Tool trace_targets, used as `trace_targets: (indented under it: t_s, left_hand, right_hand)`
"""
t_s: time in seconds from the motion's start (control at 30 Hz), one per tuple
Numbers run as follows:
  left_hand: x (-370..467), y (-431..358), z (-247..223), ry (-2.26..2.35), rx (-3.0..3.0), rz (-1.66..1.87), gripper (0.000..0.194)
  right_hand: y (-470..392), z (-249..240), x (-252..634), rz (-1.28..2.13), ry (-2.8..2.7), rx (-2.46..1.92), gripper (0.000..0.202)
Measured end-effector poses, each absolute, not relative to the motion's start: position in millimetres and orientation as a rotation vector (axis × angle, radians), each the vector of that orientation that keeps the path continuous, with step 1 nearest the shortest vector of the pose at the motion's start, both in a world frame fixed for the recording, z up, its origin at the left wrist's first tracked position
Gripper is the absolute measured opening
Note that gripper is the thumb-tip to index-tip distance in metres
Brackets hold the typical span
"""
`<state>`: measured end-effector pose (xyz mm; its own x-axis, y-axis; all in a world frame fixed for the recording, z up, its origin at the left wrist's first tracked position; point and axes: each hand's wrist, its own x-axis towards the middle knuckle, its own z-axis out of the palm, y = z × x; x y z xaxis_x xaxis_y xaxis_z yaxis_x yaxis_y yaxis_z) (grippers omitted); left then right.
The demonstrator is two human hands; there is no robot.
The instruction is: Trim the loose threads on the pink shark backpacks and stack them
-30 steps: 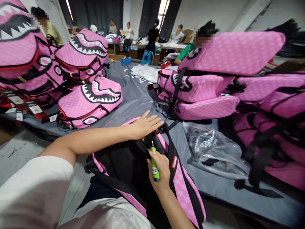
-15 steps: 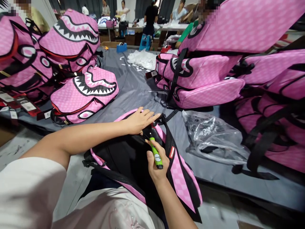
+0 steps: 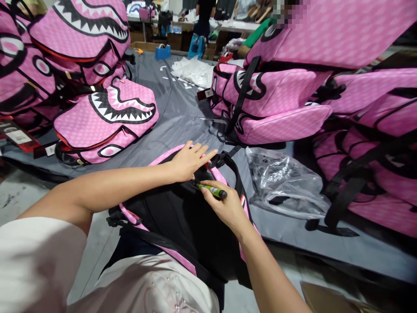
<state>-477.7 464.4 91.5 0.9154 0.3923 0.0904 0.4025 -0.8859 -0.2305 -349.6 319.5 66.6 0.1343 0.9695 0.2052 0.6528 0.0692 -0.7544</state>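
A black-backed pink backpack (image 3: 182, 217) lies face down across my lap and the table edge, its padded straps and buckles hanging at the sides. My left hand (image 3: 189, 163) rests on the backpack's upper edge, fingers spread and stretched out flat. In my right hand (image 3: 224, 204) is a green marker pen (image 3: 211, 190) with a black rear end, pinched between thumb and fingers. Its tip points left at the black fabric just below my left hand; whether it touches is hidden.
A clear plastic bag (image 3: 286, 182) lies on the grey-covered table (image 3: 176, 113). Pink backpacks are piled at left (image 3: 110, 117) and right (image 3: 280, 95). Farther back are white scraps (image 3: 192, 71) and a blue tape dispenser (image 3: 162, 52). Several people work at tables behind.
My right hand has turned the marker pen from nearly upright to sideways and moved its tip up and left, close to my left hand. My left hand stays on the backpack.
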Motion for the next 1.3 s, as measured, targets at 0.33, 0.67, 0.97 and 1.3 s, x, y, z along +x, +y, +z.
trace_targets:
  t_s: [0.33,0.67,0.97,1.3]
  left_hand:
    - [-473.4,466.3,91.4,-0.61,-2.863,-0.041,0.119]
    - [-469.1,465.7,86.9,-0.551,-2.894,-0.1,0.12]
    - [-469.0,460.0,85.2,-0.746,-2.851,-0.091,0.099]
    - [-469.2,462.1,89.8,-0.709,-2.862,-0.049,0.089]
  right_hand:
    - [318.3,56.8,-340.5,0.275,-1.815,-1.643,0.019]
    - [317.8,61.0,-341.6,0.393,-1.663,-1.688,0.017]
    - [321.4,64.0,-342.9,0.496,-1.627,-1.698,0.022]
    - [324.1,67.4,-347.3,0.449,-1.716,-1.668,0.025]
